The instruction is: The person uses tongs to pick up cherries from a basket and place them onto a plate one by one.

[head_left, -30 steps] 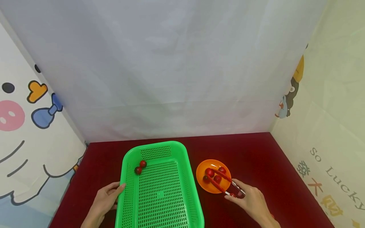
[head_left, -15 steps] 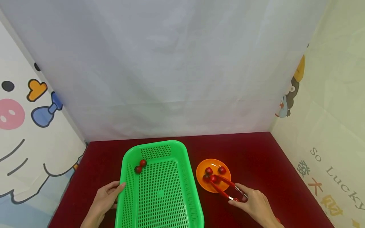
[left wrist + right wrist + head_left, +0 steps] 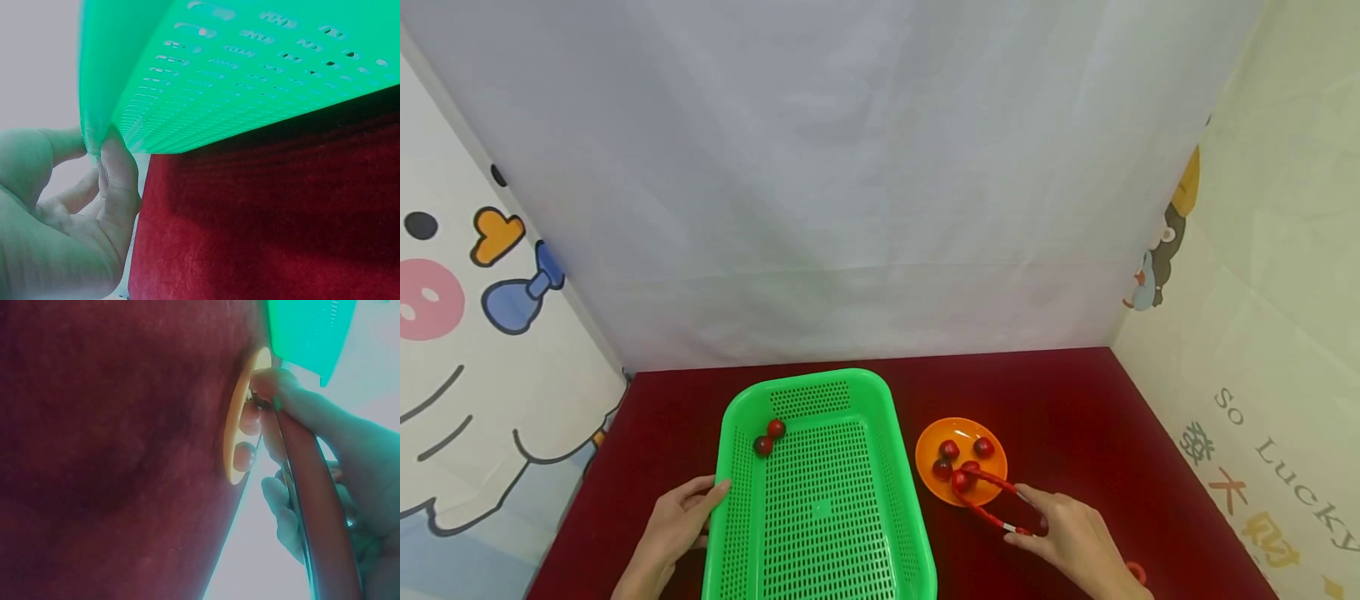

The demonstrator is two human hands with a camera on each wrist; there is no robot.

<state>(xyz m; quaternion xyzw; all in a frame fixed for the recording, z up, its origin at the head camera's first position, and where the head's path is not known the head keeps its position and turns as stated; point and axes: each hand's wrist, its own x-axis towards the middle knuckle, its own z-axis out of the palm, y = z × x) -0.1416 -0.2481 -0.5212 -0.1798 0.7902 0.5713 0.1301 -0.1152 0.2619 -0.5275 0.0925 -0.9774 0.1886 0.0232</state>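
Observation:
My left hand [image 3: 677, 521] pinches the left rim of a green plastic basket [image 3: 917, 521] between thumb and fingers; the left wrist view shows the grip on the rim [image 3: 94, 128]. Two round dark-red fruits [image 3: 763, 447] lie in the basket's far left corner. On the right, my right hand [image 3: 1070, 533] holds red-tipped metal tongs [image 3: 985, 512]. Their tips reach over an orange plate [image 3: 972, 428] and stand on either side of a red fruit [image 3: 961, 481]. Several more such fruits [image 3: 983, 447] rest on the plate. In the right wrist view, my hand partly hides the tips.
A dark red cloth [image 3: 1045, 400] covers the table. Plain pale fabric [image 3: 880, 208] rises behind it, with printed cartoon panels at both sides. A small red ring-like piece [image 3: 1137, 572] shows beside my right wrist.
The tongs have moved slightly right and nearer to me, and their tips have drawn closer together around a fruit, which has shifted toward the plate's near side. The left hand and basket stay put.

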